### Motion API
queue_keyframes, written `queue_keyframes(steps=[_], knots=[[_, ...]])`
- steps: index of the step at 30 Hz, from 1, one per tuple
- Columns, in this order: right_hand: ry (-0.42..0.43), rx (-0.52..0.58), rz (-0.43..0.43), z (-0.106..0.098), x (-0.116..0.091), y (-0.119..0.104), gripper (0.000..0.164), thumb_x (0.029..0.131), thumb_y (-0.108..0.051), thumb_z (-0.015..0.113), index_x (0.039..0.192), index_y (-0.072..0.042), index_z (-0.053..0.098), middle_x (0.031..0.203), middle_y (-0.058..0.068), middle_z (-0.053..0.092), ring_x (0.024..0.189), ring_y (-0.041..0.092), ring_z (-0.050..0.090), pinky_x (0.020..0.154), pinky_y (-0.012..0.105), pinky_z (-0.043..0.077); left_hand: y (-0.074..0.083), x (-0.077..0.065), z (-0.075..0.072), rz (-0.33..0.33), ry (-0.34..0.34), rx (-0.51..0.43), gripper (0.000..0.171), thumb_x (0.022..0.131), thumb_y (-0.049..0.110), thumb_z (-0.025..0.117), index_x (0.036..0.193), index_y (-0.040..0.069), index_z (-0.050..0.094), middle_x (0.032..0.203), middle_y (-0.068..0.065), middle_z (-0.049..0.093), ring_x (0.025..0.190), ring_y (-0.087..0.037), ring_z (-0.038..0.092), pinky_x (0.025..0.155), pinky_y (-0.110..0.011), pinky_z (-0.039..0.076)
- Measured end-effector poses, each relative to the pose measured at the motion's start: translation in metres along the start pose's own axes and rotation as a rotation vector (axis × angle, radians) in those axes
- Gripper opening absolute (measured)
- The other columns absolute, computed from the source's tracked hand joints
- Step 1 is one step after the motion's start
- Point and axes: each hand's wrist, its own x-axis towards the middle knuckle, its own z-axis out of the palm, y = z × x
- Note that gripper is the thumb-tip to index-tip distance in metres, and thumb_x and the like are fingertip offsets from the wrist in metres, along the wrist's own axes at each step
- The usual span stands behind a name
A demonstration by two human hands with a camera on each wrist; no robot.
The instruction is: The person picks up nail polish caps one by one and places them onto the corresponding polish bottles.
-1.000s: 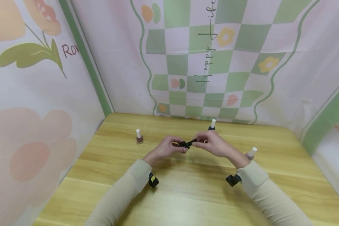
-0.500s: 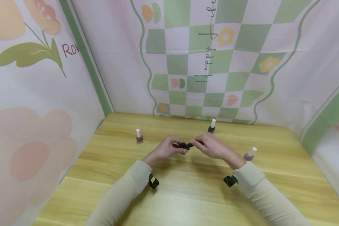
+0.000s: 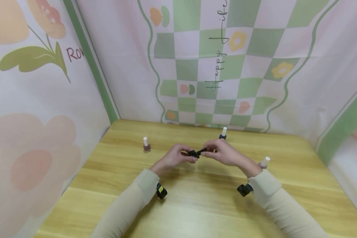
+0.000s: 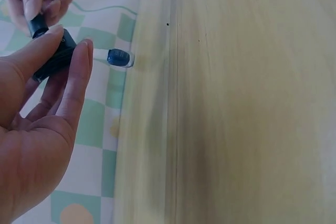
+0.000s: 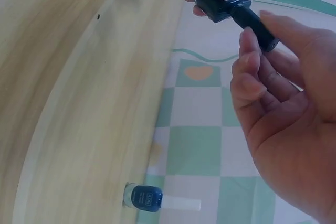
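Observation:
A black nail polish bottle point(image 5: 212, 6) with a long black cap point(image 5: 255, 27) is up in front of me, tilted on its side. My left hand point(image 3: 175, 155) grips the bottle's body between thumb and fingers, covering part of it. At the other end, my right hand point(image 3: 223, 152) pinches the cap with its thumb and fingertips. In the right wrist view the cap meets the bottle at its neck.
Behind my right hand stands a dark blue nail polish bottle point(image 3: 222, 135) with a white cap. A brownish one point(image 3: 147, 147) is at the back left, and a mauve one point(image 3: 263, 164) sits beside my right wrist. A patterned curtain point(image 3: 184, 67) borders the wooden table point(image 3: 196, 211).
My right hand turned over the cap and shifted slightly toward me, then turned back and moved outward again. The left hand keeps its grip on the bottle, almost still.

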Motion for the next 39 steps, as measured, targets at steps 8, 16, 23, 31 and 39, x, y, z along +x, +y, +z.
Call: queue_keyframes(steps=[8,16,23,31,39], knots=[[-0.045,-0.050,-0.047,-0.003,0.000,-0.003,0.012,0.103,-0.018,0.064,0.099,-0.016,0.075,0.069,-0.010,0.063,0.050,0.007,0.049,0.048,0.025,0.045,-0.001,0.000,0.001,0.037,-0.012,0.008,0.011,0.094,0.009,0.075,0.104,0.006,0.076,0.100,-0.006,0.076,0.095,-0.032,0.075,0.088,-0.033,0.060],[-0.060,-0.123,-0.053,0.003,0.000,-0.002,0.033,0.109,-0.025,0.052,0.081,-0.020,0.068,0.055,-0.011,0.041,0.044,0.002,0.031,0.049,0.025,0.038,0.001,-0.002,0.003,0.042,-0.013,0.031,0.008,0.093,0.009,0.075,0.101,0.006,0.077,0.099,-0.005,0.076,0.088,-0.022,0.076,0.086,-0.033,0.061],[-0.009,-0.099,-0.012,0.009,0.001,0.002,0.040,0.111,-0.028,0.046,0.078,-0.019,0.065,0.051,-0.011,0.034,0.042,0.003,0.025,0.047,0.024,0.033,0.002,-0.001,0.002,0.025,-0.007,0.026,0.009,0.094,0.011,0.075,0.101,0.007,0.077,0.099,-0.005,0.076,0.090,-0.022,0.075,0.087,-0.033,0.061],[0.051,0.000,0.044,0.006,-0.005,0.006,0.017,0.105,-0.027,0.061,0.102,-0.016,0.074,0.069,-0.007,0.059,0.054,0.011,0.046,0.051,0.027,0.042,0.002,0.001,0.000,0.008,0.004,-0.002,0.011,0.094,0.010,0.075,0.103,0.004,0.076,0.102,-0.007,0.074,0.091,-0.023,0.075,0.089,-0.034,0.060],[0.066,0.028,0.024,0.003,-0.006,0.005,0.016,0.101,-0.021,0.068,0.113,-0.013,0.074,0.092,-0.002,0.073,0.076,0.019,0.065,0.062,0.030,0.054,0.000,0.002,-0.001,0.000,0.004,-0.003,0.011,0.093,0.009,0.076,0.103,0.004,0.076,0.102,-0.007,0.076,0.090,-0.021,0.076,0.090,-0.035,0.060]])
